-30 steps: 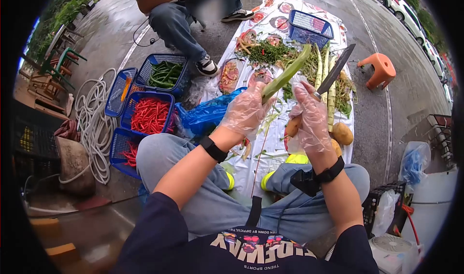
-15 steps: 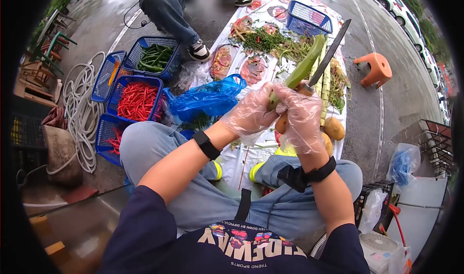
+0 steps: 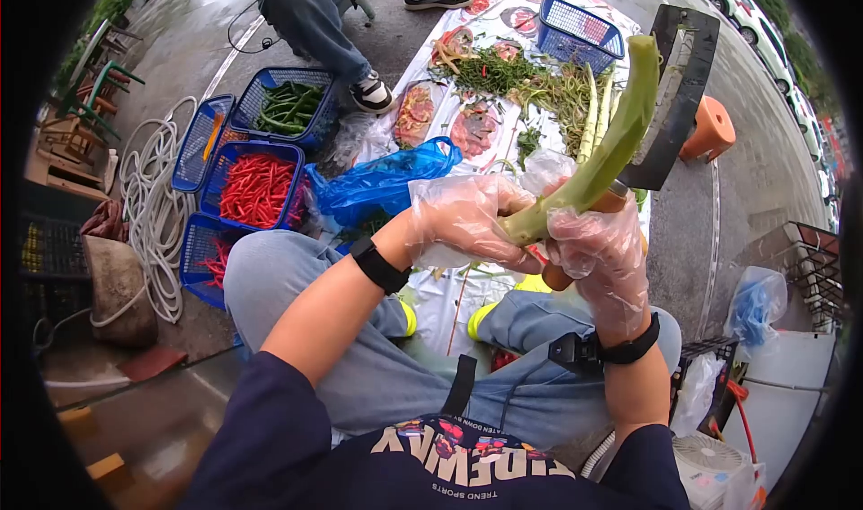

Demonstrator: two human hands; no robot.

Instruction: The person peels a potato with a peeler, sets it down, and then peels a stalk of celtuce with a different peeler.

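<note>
A thick green stalk [image 3: 602, 159] slants up and to the right from between my hands. Wrapped in a clear plastic glove, my left hand [image 3: 472, 222] grips its lower end. My right hand [image 3: 598, 245], gloved too, is closed around the wooden handle of a wide dark cleaver [image 3: 679, 96], and its fingers also touch the stalk. The blade stands up beside the stalk, on its right. Beyond my hands, pale green stalks [image 3: 591, 119] and heaps of trimmed greens [image 3: 503, 71] lie on the printed sheet [image 3: 454, 308].
Blue baskets with red chilies [image 3: 258, 186] and green peppers [image 3: 288, 105] stand at the left. A blue bag [image 3: 387, 182] lies ahead of my left hand. An empty blue basket [image 3: 580, 33], an orange stool [image 3: 710, 128] and another person's leg [image 3: 315, 24] are farther off.
The stalk and cleaver have come closer and moved right. The blade has turned to show its broad side. The other person's far foot has shifted.
</note>
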